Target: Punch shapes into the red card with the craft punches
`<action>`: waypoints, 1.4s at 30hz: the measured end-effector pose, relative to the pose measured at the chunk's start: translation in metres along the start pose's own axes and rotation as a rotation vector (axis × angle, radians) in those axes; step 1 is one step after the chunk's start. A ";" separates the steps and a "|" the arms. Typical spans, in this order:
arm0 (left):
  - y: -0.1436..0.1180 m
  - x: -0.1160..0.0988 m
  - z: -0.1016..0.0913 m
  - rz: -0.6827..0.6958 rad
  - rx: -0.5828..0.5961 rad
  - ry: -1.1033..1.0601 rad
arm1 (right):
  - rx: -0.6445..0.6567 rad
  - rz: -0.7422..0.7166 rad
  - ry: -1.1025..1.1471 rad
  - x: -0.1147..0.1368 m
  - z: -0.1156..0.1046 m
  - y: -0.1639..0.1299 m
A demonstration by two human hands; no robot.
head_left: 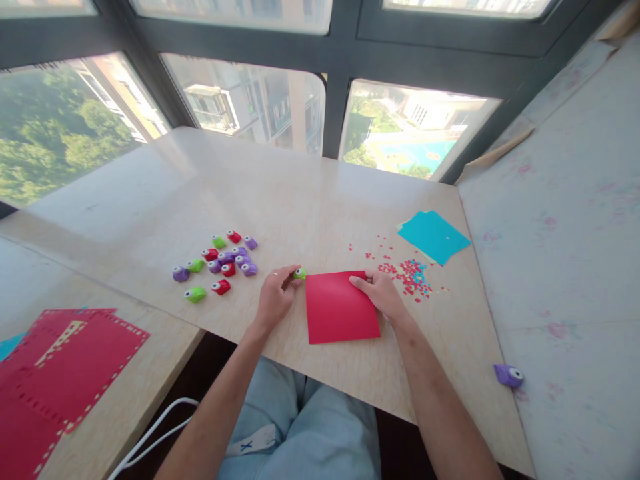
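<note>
The head camera looks forward and down over both hands (pixel 275 297).

The left hand (pixel 277 295) holds a green punch (pixel 299 274) at a corner of the red sheet (pixel 343 310) the right hand (pixel 384 293) grips.

Red paper (pixel 340 310); lime-green punch (pixel 299 273); turquoise sheets (pixel 435 237); pink-flowered white wall (pixel 565 273).

The paper sheet (pixel 343 310) lies on the tabletop (pixel 310 193), the left hand (pixel 277 295) and a craft punch (pixel 299 273) at its far left corner, the right hand (pixel 383 293) at its far right. Leftward sit clustered punches (pixel 227 260), then perforated sheets (pixel 95 367) at near left. Rightward is confetti (pixel 411 275), stacked paper (pixel 435 237) behind it, and a lone punch (pixel 509 375) beside the wall (pixel 560 267).
</note>
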State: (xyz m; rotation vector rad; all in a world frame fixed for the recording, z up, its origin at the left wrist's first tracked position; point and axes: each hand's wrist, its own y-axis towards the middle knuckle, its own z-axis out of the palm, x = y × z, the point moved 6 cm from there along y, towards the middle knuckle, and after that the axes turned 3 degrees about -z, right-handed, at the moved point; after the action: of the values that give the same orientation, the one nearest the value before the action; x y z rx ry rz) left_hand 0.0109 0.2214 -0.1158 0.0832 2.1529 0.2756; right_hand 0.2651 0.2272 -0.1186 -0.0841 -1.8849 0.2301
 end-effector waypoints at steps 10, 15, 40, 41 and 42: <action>0.001 -0.004 0.000 0.020 0.017 0.010 | -0.025 -0.069 -0.095 0.000 0.003 0.003; 0.000 -0.006 0.001 0.042 0.032 0.026 | -0.039 -0.075 -0.117 0.000 0.006 0.004; -0.010 0.009 -0.015 -0.194 -0.037 -0.279 | -0.054 -0.139 -0.203 0.005 0.007 0.002; -0.010 0.008 -0.015 -0.193 -0.035 -0.271 | -0.045 -0.138 -0.202 0.006 0.007 0.002; -0.010 0.007 -0.016 -0.191 -0.035 -0.269 | -0.035 -0.135 -0.202 0.006 0.007 0.002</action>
State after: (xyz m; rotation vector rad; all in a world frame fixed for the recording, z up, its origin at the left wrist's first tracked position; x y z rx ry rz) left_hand -0.0056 0.2105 -0.1158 -0.1005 1.8726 0.1802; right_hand 0.2560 0.2291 -0.1156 0.0443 -2.0867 0.1169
